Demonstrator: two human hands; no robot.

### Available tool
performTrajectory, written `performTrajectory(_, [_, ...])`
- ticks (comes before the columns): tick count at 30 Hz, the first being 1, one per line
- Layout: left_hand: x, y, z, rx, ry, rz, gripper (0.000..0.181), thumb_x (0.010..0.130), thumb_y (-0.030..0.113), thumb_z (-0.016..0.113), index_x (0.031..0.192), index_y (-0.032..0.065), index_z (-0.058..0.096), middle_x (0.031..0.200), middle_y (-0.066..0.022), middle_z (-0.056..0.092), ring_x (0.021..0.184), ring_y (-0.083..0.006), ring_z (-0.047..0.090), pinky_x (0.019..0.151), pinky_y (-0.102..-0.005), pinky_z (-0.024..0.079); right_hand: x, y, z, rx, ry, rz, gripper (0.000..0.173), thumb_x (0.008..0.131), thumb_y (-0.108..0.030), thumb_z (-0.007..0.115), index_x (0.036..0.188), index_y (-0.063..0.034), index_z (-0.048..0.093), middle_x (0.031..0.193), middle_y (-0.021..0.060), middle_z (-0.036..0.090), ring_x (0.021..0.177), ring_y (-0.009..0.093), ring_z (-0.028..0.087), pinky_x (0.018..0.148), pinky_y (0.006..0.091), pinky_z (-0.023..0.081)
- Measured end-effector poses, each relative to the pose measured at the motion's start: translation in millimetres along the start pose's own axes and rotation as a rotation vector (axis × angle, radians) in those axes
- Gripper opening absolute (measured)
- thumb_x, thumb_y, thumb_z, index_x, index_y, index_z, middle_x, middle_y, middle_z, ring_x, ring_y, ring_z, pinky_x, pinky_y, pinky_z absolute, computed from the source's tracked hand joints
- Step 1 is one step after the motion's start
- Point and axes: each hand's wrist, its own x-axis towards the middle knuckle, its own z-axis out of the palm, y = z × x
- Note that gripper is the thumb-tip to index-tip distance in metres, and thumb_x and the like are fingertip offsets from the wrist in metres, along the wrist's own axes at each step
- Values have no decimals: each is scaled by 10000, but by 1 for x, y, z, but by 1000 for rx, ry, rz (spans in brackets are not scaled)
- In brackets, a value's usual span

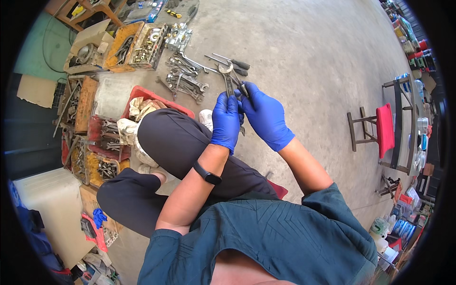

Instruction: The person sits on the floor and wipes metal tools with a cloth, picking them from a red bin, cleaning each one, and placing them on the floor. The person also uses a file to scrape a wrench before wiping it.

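My left hand [226, 119], in a blue glove, is closed around the shaft of a large open-end wrench [226, 68], its jaw pointing away from me. Close beside it, my gloved right hand [265, 115] grips a dark-handled tool [243, 89]; its slender end reaches toward the wrench, and its exact kind is unclear. The fingers of both hands partly hide the tools. On the floor just beyond lie screwdrivers [241, 65] with black handles. To their left, several combination wrenches [188, 81] are piled near a long offset ring wrench [196, 64].
A metal assembly with brass fittings [179, 35] stands by a crate of fittings [146, 48] and a yellow bin [123, 48]. A red crate [156, 95] with rags sits beside my knee. More tool bins [108, 137] stand left. A red-seated chair [384, 130] is at right.
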Motion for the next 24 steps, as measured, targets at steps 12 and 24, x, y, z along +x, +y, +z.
performTrajectory(12, [3, -5, 0, -16, 20, 18, 163, 1036, 210, 460, 1056, 101, 579, 625, 42, 488, 501, -43, 420, 436, -218, 334, -3, -4, 10, 182, 58, 101, 288, 934, -263, 574, 1196, -142, 573, 844, 144, 683, 733, 339, 672, 615, 430, 524])
performTrajectory(24, [5, -5, -7, 74, -6, 24, 146, 1031, 203, 470, 1047, 123, 591, 698, 47, 541, 549, -29, 453, 468, -202, 358, 1, 7, 15, -2, 42, -30, 292, 912, -268, 577, 1178, -147, 580, 804, 144, 668, 708, 342, 659, 592, 440, 511])
